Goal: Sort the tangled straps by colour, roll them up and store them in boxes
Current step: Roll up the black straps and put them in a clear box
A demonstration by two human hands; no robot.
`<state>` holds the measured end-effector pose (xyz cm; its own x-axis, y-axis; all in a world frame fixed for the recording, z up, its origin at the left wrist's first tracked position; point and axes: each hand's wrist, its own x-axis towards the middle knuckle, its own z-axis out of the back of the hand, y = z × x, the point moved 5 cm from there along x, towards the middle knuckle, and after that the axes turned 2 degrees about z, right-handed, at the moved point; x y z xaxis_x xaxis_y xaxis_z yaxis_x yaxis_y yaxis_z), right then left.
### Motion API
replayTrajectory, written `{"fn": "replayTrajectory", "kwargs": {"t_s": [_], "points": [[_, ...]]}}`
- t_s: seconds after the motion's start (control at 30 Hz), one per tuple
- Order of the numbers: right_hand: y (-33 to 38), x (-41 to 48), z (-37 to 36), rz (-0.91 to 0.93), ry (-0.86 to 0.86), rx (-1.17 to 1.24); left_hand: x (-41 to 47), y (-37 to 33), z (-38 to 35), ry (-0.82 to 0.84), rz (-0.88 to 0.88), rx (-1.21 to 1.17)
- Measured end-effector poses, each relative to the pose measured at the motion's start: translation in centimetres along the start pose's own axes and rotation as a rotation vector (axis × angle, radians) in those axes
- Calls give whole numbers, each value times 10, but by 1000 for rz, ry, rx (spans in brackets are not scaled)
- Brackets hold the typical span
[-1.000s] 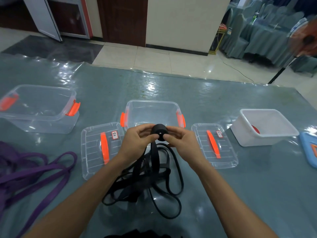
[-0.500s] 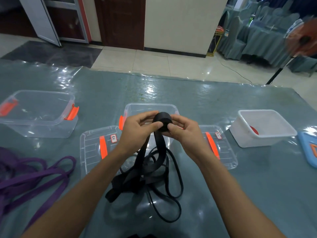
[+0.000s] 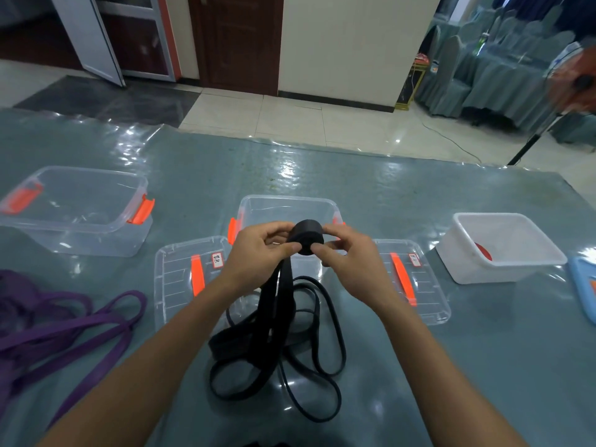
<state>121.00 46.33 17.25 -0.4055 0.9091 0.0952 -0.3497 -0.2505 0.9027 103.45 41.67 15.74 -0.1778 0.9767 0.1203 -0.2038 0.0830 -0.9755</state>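
Black strap tail [image 3: 278,304] shorter now, roll [image 3: 306,235] between left hand [image 3: 258,253] and right hand [image 3: 351,269].

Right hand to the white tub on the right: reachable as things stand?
Likely yes for the path: only a flat clear lid lies before the white tub. But the right hand is pinching the black strap roll with the left hand.
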Motion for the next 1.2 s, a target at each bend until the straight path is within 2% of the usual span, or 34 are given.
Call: {"fn": "replayTrajectory", "kwargs": {"t_s": [0.13, 0.23, 0.3, 0.43, 0.5, 0.7, 0.8, 0.87, 0.9, 1.0, 1.03, 1.13, 1.2], "points": [[15, 2, 7, 98, 64, -310, 4, -15, -1, 117, -113, 258], [26, 3, 11, 203, 14, -406, 8, -23, 0, 128, -113, 197], [25, 5, 16, 180, -17, -258, 9, -26, 0, 98, -94, 79], [20, 7, 16, 39, -9, 330, 10, -23, 3, 9, -10, -163], [17, 6, 12, 10, 8, 534, 9, -20, 3, -10, 20, -262], [0, 3, -7, -134, -67, 871, 8, -13, -8, -26, 87, -382], [-7, -2, -18, -182, -133, 959, 7, -9, -13, -36, 108, -350], [-9, -6, -18, -160, -136, 834, 5, -8, -11, -36, 99, -287], [-8, -8, -14, -133, -138, 690, 4, -8, -9, -31, 85, -237], [0, -9, 6, 37, -184, 61, 4, -12, 0, 0, 15, -29], [5, -9, 10, 103, -171, -78, 5, -15, 2, 10, -10, 39], [19, -3, 11, 227, -21, -236, 10, -27, 4, 75, -74, 209], [24, -1, 14, 240, 1, -233, 15, -32, 5, 124, -64, 226]]}}
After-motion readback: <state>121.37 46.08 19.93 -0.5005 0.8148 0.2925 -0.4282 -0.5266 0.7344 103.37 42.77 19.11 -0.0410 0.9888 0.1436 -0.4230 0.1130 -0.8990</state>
